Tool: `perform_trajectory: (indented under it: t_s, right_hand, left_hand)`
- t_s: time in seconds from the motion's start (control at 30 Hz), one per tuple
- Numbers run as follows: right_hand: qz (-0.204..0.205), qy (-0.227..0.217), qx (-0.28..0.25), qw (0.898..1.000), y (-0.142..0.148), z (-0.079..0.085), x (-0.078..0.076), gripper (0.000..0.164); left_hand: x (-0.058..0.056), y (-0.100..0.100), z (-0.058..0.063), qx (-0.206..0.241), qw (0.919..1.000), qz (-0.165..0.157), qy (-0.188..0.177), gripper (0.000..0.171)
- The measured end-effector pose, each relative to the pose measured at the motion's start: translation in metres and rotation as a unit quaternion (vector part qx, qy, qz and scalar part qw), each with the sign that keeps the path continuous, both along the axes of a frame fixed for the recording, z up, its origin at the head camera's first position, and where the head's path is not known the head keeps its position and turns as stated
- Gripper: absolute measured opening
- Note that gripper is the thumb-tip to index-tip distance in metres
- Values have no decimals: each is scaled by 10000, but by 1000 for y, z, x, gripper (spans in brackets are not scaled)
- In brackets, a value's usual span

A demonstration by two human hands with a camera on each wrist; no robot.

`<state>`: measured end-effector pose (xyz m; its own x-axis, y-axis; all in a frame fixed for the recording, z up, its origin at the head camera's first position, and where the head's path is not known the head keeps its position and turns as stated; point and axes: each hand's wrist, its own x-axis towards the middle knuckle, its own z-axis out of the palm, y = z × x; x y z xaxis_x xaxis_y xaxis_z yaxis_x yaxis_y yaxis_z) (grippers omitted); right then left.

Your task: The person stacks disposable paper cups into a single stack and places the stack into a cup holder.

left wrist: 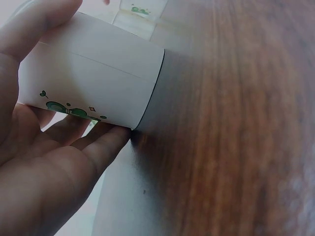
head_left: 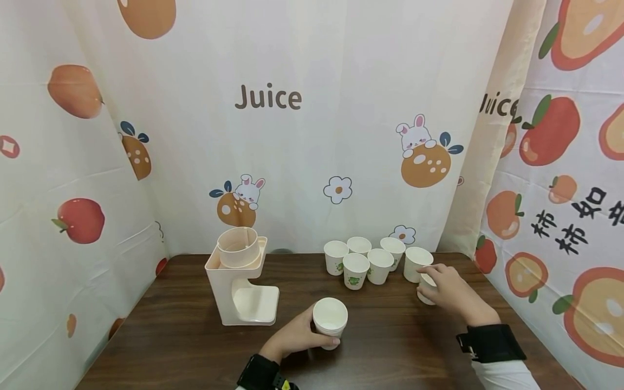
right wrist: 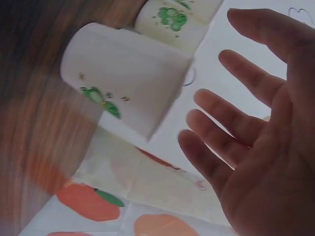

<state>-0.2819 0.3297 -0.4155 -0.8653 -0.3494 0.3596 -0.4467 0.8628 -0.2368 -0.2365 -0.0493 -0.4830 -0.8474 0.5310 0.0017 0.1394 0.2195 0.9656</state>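
My left hand (head_left: 301, 335) grips a white paper cup (head_left: 330, 314) upright near the table's front. Rim lines below its mouth suggest nested cups, but I cannot tell for sure. In the left wrist view, fingers and thumb curl round the cup (left wrist: 93, 69), which has a green print and its base at the tabletop. At the right, my right hand (head_left: 450, 292) is over another paper cup (head_left: 426, 292), partly hiding it. The right wrist view shows that hand (right wrist: 266, 128) with its fingers spread, apart from the green-printed cup (right wrist: 123, 78).
Several more paper cups (head_left: 355, 271) stand in a cluster at the back right of the dark wooden table (head_left: 385, 346). A cream-coloured machine (head_left: 224, 295) with a round top container (head_left: 238, 247) stands at the left. Printed curtains (head_left: 312, 146) hang behind and at both sides.
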Motion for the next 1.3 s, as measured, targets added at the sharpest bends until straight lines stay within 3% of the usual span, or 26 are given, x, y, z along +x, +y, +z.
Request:
perform_trajectory:
  t_s: [0.3, 0.9, 1.3]
  right_hand:
    - [-464, -195, 298, 9983, 9, -5, -8, 42]
    - [-433, -671, 164, 9967, 16, -13, -18, 47]
    - [-742, -877, 165, 9932, 15, -9, -19, 40]
  left_hand:
    - [0, 0, 0, -49, 10000, 19, 7, 79]
    - [-1, -2, 0, -92, 9999, 56, -88, 79]
    - [-2, -1, -1, -41, 10000, -5, -67, 78]
